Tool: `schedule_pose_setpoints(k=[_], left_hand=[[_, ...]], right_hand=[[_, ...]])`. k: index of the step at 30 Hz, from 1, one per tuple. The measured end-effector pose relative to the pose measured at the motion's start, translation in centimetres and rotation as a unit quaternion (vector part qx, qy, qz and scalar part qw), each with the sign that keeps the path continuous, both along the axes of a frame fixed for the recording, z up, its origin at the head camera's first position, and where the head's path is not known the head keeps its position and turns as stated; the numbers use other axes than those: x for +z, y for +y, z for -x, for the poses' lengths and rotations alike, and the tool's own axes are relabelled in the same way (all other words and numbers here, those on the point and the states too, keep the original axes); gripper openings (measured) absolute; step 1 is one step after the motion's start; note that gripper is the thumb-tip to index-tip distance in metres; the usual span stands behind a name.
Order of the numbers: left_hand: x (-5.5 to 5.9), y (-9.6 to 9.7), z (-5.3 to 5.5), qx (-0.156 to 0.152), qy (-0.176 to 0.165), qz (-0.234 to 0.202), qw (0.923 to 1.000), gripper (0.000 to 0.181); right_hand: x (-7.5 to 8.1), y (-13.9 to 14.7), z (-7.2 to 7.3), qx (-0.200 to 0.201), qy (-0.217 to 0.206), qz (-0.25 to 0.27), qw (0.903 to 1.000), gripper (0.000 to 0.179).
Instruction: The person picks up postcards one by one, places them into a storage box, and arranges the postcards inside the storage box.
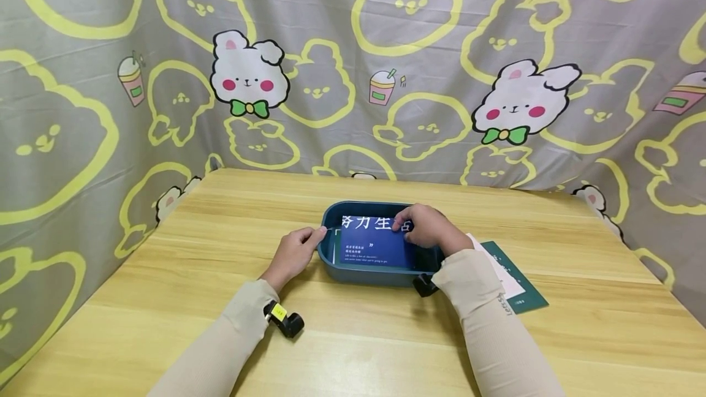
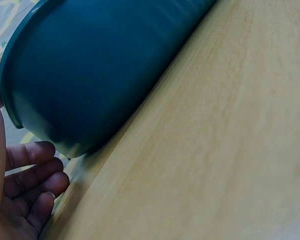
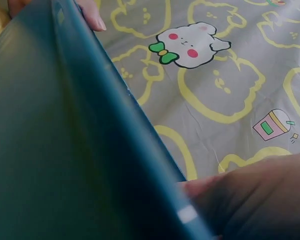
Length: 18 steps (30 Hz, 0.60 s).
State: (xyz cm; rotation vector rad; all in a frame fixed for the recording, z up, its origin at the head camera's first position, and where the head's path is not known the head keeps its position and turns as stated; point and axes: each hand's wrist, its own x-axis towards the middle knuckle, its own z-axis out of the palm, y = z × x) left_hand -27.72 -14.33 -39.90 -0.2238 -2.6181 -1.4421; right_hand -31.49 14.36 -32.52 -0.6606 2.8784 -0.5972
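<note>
In the head view, a blue card point(image 1: 375, 251) is lying printed side up inside a teal box point(image 1: 364, 277) on the table point(image 1: 353, 342). The right hand point(image 1: 432, 226) is bending over the card's upper right part, fingertips touching its face; whether it is pinching or just pressing, I cannot tell. The left hand point(image 1: 293, 254) is gripping the box's left end, thumb at the rim. A white card point(image 1: 510, 283) and a green card point(image 1: 531, 296) are lying to the right, partly behind the right sleeve point(image 1: 502, 336). The blue card is looking thin, light and fairly stiff, its smooth face probably offering little grip, its corners probably creasing easily; an edge or corner, taken between thumb and finger, is seeming the best hold.

In the left wrist view, the left fingers are curling loosely beside the box's end wall, which is looking rigid.

In the right wrist view, the box's wall is hiding the card; a fingertip is showing over the far rim, and the right hand is blurring at lower right.
</note>
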Motion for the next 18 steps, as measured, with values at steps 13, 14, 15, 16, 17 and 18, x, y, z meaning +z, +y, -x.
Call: schedule_pose_setpoints(k=[13, 14, 15, 16, 17, 18], left_hand=[[0.1, -0.09, -0.03, -0.002, -0.003, -0.006, 1.0, 0.048], [0.1, -0.08, -0.03, -0.002, -0.003, -0.006, 1.0, 0.048], [0.11, -0.06, -0.04, -0.001, -0.003, -0.006, 1.0, 0.048], [0.1, -0.05, -0.04, -0.001, -0.004, -0.007, 1.0, 0.048], [0.1, -0.03, -0.05, -0.001, -0.005, -0.007, 1.0, 0.048], [0.08, -0.01, -0.04, -0.002, -0.005, -0.008, 1.0, 0.048]], right_hand=[[-0.24, 0.0, -0.11, 0.078, -0.064, -0.063, 0.9929, 0.029], [-0.22, 0.01, -0.13, 0.077, -0.062, -0.064, 0.9931, 0.03], [-0.2, 0.03, -0.16, 0.07, -0.062, -0.062, 0.9937, 0.03], [-0.15, 0.07, -0.19, 0.062, -0.06, -0.061, 0.9944, 0.03], [-0.1, 0.13, -0.24, 0.05, -0.061, -0.057, 0.9952, 0.029], [-0.06, 0.21, -0.27, 0.039, -0.062, -0.051, 0.996, 0.028]])
